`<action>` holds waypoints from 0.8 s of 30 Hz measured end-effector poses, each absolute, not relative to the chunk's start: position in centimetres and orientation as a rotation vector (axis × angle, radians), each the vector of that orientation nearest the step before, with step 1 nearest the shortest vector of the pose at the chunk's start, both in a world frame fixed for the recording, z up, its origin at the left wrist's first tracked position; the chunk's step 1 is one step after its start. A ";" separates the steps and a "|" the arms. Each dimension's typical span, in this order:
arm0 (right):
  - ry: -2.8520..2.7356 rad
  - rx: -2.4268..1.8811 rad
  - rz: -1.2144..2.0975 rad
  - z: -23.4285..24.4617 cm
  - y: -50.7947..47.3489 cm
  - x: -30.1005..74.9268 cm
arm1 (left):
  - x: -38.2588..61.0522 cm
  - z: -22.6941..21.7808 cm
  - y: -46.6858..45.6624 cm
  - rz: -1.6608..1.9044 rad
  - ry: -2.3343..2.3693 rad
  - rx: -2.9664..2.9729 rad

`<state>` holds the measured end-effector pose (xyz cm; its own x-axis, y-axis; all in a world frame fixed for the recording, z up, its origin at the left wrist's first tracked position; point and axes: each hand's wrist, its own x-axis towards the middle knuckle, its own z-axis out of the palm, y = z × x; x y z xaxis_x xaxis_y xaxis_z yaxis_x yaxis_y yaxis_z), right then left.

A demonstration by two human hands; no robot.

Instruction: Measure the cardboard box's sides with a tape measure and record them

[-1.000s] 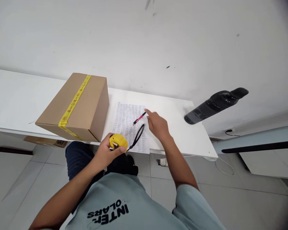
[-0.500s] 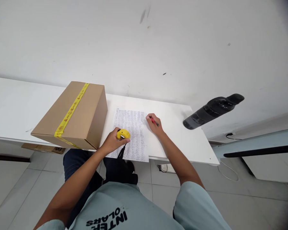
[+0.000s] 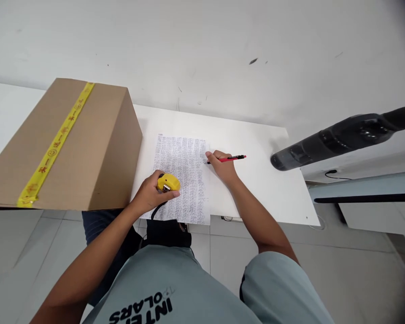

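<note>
My left hand (image 3: 150,193) is closed around a yellow tape measure (image 3: 170,181) with a black strap, held over the lower left part of a sheet of paper (image 3: 185,162). Dense rows of blue writing cover the sheet, whose lower edge hangs past the table's front. At the paper's right edge, my right hand (image 3: 223,165) grips a red and black pen (image 3: 232,158), tip pointing left at the sheet. I cannot tell whether the tip touches the paper.
A large cardboard box (image 3: 116,153) with yellow printed tape (image 3: 62,139) stands left of the paper. On the right of the white table (image 3: 259,193) is a tall dark bottle (image 3: 330,137). A wall (image 3: 189,49) runs behind the table, and a cable (image 3: 337,176) hangs at the right.
The camera view has come closer to the table, so the box and bottle look larger. In my right hand the pen now lies nearly level, with more of it visible. The tape measure stays in my left hand.
</note>
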<state>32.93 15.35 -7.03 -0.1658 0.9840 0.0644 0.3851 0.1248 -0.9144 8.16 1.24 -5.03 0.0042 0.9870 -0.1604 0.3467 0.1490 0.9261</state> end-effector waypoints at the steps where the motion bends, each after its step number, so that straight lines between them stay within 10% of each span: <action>1: -1.663 -1.349 1.021 -7.0 15.3 32.9 | 8.2 -5.1 1.3 0.876 1.509 1.350; 24: -1.667 -1.306 1.043 -6.8 15.3 33.1 | 8.5 -5.4 1.1 0.746 1.637 1.533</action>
